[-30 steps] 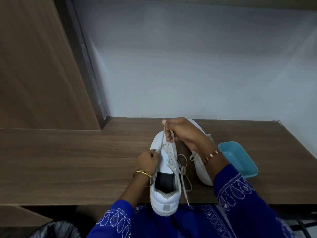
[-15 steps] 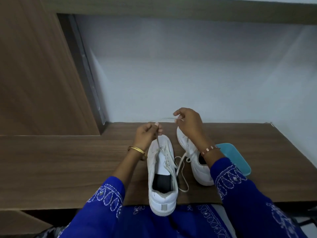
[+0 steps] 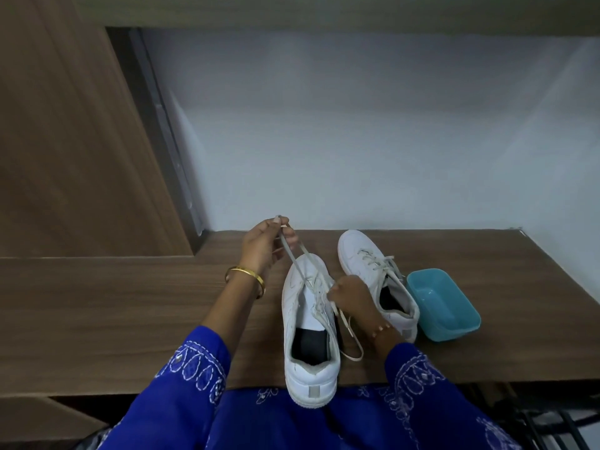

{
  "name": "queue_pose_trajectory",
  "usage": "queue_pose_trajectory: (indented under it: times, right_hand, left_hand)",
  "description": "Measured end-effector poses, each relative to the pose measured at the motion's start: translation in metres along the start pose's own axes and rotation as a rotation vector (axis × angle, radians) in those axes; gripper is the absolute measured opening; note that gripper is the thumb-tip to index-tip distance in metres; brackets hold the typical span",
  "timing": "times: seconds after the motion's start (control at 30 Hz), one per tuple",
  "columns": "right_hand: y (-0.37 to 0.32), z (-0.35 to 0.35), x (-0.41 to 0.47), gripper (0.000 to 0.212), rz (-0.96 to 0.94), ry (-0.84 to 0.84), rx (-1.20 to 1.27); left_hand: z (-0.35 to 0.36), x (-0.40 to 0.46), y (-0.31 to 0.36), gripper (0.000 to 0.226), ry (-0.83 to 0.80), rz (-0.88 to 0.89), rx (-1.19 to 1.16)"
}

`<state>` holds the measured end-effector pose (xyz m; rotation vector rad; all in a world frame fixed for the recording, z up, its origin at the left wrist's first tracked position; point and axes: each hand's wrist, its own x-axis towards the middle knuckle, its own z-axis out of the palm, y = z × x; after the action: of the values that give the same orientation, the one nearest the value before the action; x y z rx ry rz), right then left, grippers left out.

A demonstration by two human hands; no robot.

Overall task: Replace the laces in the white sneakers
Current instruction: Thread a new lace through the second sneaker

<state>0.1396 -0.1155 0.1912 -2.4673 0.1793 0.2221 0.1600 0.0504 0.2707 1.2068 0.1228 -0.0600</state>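
Left hand [image 3: 264,243], raised at frame centre, pinching end of lace [image 3: 297,259], lace running taut down to eyelets of near sneaker [image 3: 308,336]. Near sneaker lying lower centre, heel overhanging edge of wooden desk [image 3: 130,319]. Right hand [image 3: 349,295] gripping lace at sneaker's eyelets. Second sneaker [image 3: 373,271] sitting right of centre, laced, touching teal tray [image 3: 444,306] at right.

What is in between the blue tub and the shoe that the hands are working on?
The other white sneaker, still laced, stands between the blue tub and the near sneaker. The right hand is in that gap too. The head view shows it.
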Motion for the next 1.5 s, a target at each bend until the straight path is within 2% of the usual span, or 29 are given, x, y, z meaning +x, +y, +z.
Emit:
queue_pose_trajectory:
  times: [0.07, 0.13, 0.2, 0.43, 0.7, 1.07, 1.27, 1.5]
  right_hand:
    - [-0.012, -0.021, -0.001, 0.025, 0.153, 0.009, 0.403]
    - [-0.029, -0.05, -0.006, 0.02, 0.202, -0.001, 0.789]
    - [-0.046, -0.078, -0.007, 0.029, 0.127, 0.005, 0.902]
    - [-0.1, -0.144, -0.022, 0.028, -0.12, 0.101, 0.899]
    - [-0.133, -0.182, -0.039, 0.019, -0.306, 0.189, 0.787]
    - [-0.163, -0.212, -0.045, 0.024, -0.349, 0.258, 0.695]
    - [-0.178, -0.232, -0.049, 0.025, -0.379, 0.366, 0.671]
    - [-0.153, -0.211, -0.042, 0.019, -0.289, 0.304, 0.61]
  left_hand:
    - [-0.001, 0.001, 0.004, 0.022, 0.014, 0.002, -0.015]
    - [-0.001, 0.002, 0.008, 0.021, 0.014, 0.007, -0.02]
    - [0.001, 0.002, 0.012, 0.021, 0.005, 0.008, -0.022]
    - [0.013, -0.004, 0.029, 0.022, -0.011, 0.002, -0.003]
    - [0.026, -0.009, 0.077, 0.026, -0.015, 0.117, 0.009]
    - [0.058, -0.016, 0.149, 0.023, -0.108, 0.297, 0.149]
    - [0.07, -0.024, 0.151, 0.024, -0.137, 0.306, 0.219]
    - [0.078, -0.023, 0.16, 0.022, -0.1, 0.348, 0.061]
